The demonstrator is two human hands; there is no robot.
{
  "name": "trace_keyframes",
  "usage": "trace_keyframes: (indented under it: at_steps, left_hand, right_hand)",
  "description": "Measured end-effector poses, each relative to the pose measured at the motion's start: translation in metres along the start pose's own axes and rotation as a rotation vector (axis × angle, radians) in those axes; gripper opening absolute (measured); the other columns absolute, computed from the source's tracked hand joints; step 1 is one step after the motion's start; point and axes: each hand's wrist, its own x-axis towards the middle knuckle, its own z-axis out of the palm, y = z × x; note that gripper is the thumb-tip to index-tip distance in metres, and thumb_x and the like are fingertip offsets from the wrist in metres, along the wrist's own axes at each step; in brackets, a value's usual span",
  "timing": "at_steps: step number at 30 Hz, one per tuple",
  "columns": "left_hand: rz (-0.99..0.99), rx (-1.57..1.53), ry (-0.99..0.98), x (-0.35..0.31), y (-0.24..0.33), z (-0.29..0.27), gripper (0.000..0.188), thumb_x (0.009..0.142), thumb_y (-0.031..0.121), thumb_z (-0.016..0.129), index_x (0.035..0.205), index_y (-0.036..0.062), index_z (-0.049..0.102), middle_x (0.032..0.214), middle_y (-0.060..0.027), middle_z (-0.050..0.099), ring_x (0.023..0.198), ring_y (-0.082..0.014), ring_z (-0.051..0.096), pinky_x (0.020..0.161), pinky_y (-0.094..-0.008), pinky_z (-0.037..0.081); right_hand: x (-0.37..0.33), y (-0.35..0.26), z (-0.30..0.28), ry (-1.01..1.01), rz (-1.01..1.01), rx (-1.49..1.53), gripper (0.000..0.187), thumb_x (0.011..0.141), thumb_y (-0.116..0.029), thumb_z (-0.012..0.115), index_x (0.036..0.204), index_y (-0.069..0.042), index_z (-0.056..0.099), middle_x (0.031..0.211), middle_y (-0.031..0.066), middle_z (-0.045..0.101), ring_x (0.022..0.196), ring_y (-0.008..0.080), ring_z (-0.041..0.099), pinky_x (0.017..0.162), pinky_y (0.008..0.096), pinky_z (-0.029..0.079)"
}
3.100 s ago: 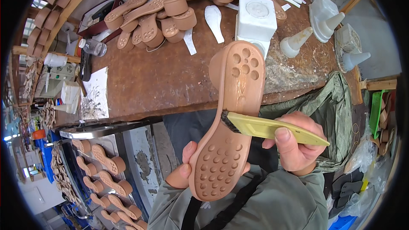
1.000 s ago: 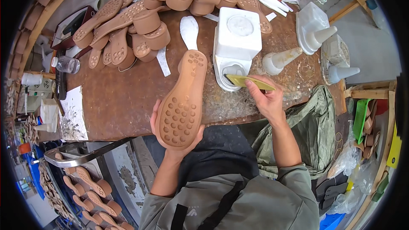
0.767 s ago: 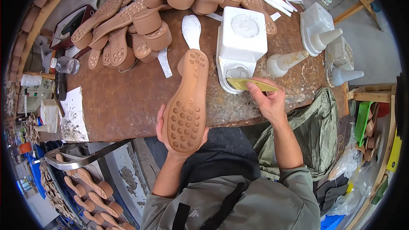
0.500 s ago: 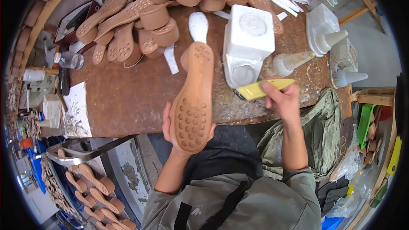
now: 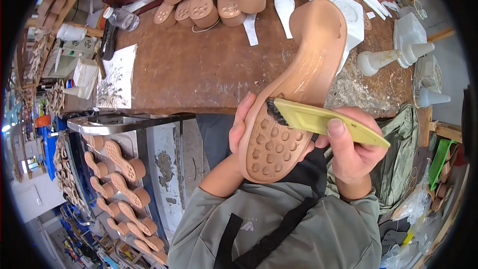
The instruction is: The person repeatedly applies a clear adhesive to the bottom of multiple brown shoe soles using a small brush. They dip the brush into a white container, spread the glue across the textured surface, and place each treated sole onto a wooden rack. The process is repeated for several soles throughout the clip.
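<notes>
A tan heeled shoe sole (image 5: 306, 72) tilts in front of me, its dimpled forepart toward my body and its block heel away. My left hand (image 5: 240, 125) wraps around the forepart from beneath, with fingers showing at both edges. Pinched in my right hand (image 5: 356, 154) is a flat yellow-green brush (image 5: 318, 119). Its black bristles touch the sole where the dimples begin. A wet shine covers the sole's waist. Behind the heel stands a white container (image 5: 351, 12), partly hidden by the sole.
Tan soles (image 5: 201, 7) pile up along the far side of the brown worktable (image 5: 199, 69). White insole pieces (image 5: 284, 10) lie near them. Nozzle bottles (image 5: 376, 61) stand at right. A stained paper (image 5: 117, 77) and a clear jar (image 5: 122, 19) are at left, above a rack of soles (image 5: 129, 189).
The brush has moved from beside the white container onto the sole. The sole has tilted, its heel swinging right. The whole view has shifted, and the waist now looks wet.
</notes>
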Motion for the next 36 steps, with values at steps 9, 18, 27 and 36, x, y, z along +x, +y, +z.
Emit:
trace_keyframes:
  at_steps: [9,18,27,36]
  left_hand:
    - [0.276,0.099,-0.134,-0.019,-0.006,-0.006,0.074,0.081,0.049,0.049,0.140,0.0101,0.026,0.140,-0.0184,0.036,0.124,-0.0331,0.045,0.102,-0.0466,0.040]
    - [0.739,0.853,-0.057,-0.036,-0.028,-0.003,0.106,0.067,0.027,0.084,0.139,0.0005,0.012,0.136,-0.0324,0.025,0.127,-0.0407,0.037,0.098,-0.0443,0.044]
    - [0.663,0.928,-0.382,-0.038,-0.010,0.005,0.107,0.062,0.022,0.088,0.140,0.0044,0.017,0.140,-0.0339,0.023,0.129,-0.0375,0.036,0.102,-0.0461,0.040]
    - [0.439,0.864,-0.442,-0.050,-0.012,0.013,0.112,0.059,0.016,0.086,0.140,0.0031,0.011,0.140,-0.0245,0.027,0.131,-0.0339,0.033,0.104,-0.0438,0.034]
  right_hand:
    - [-0.035,-0.030,0.003,-0.320,-0.240,-0.235,0.018,0.073,0.004,0.070,0.089,0.007,0.064,0.067,0.0115,0.065,0.048,0.0181,0.060,0.043,0.0264,0.045]
    - [-0.047,-0.043,0.004,-0.468,-0.445,-0.203,0.021,0.069,0.004,0.070,0.088,0.009,0.063,0.066,0.0123,0.064,0.047,0.0186,0.059,0.042,0.0276,0.047]
    - [-0.040,-0.054,-0.006,-0.621,-0.593,-0.213,0.024,0.066,0.005,0.072,0.088,0.009,0.063,0.067,0.0136,0.064,0.047,0.0178,0.058,0.041,0.0275,0.045]
    - [-0.040,-0.054,-0.013,-0.670,-0.622,-0.173,0.025,0.060,0.005,0.074,0.084,0.007,0.066,0.066,0.0115,0.063,0.043,0.0148,0.053,0.038,0.0247,0.039]
